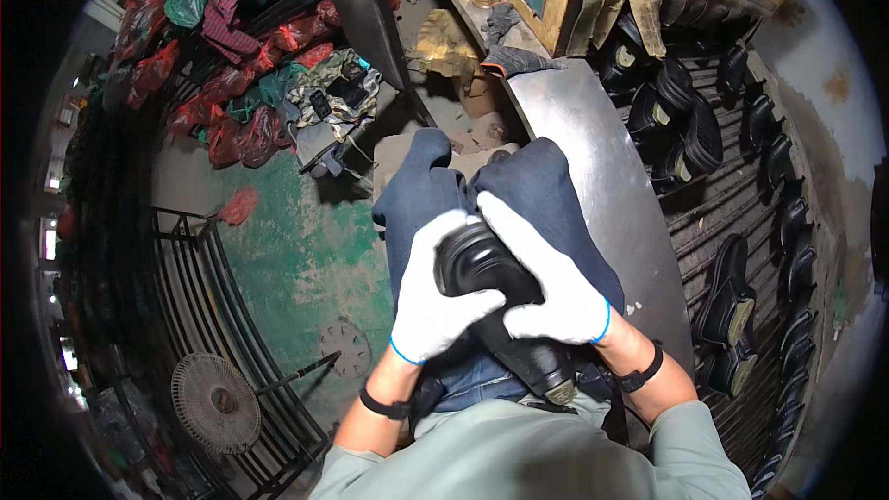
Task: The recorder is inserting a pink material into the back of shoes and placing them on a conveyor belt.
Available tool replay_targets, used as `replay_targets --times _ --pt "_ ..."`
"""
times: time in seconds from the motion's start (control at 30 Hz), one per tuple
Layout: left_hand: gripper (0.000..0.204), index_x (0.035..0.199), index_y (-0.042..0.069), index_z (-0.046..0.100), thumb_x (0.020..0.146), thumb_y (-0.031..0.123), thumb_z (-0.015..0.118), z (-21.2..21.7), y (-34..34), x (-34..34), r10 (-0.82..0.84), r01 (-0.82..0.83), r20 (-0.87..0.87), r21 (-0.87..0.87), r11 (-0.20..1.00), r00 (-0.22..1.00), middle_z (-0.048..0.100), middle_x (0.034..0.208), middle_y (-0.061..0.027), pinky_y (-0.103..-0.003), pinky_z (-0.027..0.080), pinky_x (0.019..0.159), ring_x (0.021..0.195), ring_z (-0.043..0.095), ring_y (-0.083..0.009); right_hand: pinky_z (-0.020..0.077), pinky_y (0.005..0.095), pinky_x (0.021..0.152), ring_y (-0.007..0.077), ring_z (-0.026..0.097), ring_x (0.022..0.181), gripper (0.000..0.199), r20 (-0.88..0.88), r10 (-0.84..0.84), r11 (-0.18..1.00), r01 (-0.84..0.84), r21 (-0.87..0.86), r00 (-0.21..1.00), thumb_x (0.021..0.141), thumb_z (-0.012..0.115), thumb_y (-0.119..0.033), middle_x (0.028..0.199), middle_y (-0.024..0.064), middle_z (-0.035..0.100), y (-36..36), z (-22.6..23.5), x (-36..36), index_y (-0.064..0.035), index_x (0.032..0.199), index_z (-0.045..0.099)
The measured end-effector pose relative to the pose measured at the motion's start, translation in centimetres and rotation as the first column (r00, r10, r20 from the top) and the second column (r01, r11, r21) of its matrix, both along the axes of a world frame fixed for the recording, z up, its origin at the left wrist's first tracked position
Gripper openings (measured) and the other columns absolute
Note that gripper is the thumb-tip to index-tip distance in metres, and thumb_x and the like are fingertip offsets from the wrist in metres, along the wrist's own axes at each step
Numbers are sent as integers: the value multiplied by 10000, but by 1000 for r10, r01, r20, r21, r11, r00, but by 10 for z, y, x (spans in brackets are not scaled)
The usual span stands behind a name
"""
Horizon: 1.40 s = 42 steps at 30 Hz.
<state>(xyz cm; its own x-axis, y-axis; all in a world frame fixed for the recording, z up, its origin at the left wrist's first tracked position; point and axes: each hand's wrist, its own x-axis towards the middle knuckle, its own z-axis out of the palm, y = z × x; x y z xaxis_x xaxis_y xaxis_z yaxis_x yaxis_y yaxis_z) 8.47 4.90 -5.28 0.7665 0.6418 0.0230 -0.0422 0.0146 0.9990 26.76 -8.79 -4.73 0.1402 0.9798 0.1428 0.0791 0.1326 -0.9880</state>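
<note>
A glossy black shoe (482, 261) lies over my lap, its rounded toe pointing away from me. My left hand (433, 292), in a white glove with a blue cuff edge, wraps its left side, thumb across the top. Along the right side presses my right hand (556, 282), gloved the same way, its fingers stretched toward the toe and its thumb bent over the upper. The shoe's back part runs down toward my waist and ends in a small pale tip (561, 393). My palms hide much of its sides.
To my right is a metal-topped bench (593, 148) with a dark grey glove (523, 63). Beyond it, black shoes (727, 292) stand on slatted racks. On the left are a pedestal fan (218, 403), a black metal rail and red bags (255, 134). A black chair back (361, 14) rises ahead.
</note>
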Motion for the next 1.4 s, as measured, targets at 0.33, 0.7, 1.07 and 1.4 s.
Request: replay_targets --times 0.33,0.7,1.07,1.4 --pt "407 1320 27 759 932 104 854 -4 24 35 48 46 -193 451 891 980 718 1430 -192 -422 529 1162 1345 686 -321 223 439 1387 357 246 1714 1353 -41 -93 978 83 -190 995 768 979 -258 1836 269 252 -90 -24 -46 24 1797 146" --pt "427 1434 22 706 1052 206 756 -27 6 34 -426 467 -226 179 866 876 729 1423 -145 -387 550 1119 1298 716 -274 618 342 828 173 737 954 973 -335 -888 457 672 -583 314 850 759 53 1150 115 757 -301 -52 125 10 1738 364" --pt "422 1435 -14 694 1057 166 742 -3 -18 68 -605 631 -218 70 773 765 744 1393 -134 -382 545 1148 1299 714 -244 642 451 659 297 715 918 423 -344 -939 165 876 -452 0 1066 724 -306 1316 137 672 -182 -113 301 -126 1428 600" --pt "968 1726 32 380 987 400 885 -41 -49 83 -374 409 176 -521 750 910 534 1683 -170 -478 446 1272 1547 525 -310 580 269 902 119 660 1046 600 -422 -852 426 879 -214 310 1068 709 -220 1291 48 661 -155 -108 -8 -5 1600 533"
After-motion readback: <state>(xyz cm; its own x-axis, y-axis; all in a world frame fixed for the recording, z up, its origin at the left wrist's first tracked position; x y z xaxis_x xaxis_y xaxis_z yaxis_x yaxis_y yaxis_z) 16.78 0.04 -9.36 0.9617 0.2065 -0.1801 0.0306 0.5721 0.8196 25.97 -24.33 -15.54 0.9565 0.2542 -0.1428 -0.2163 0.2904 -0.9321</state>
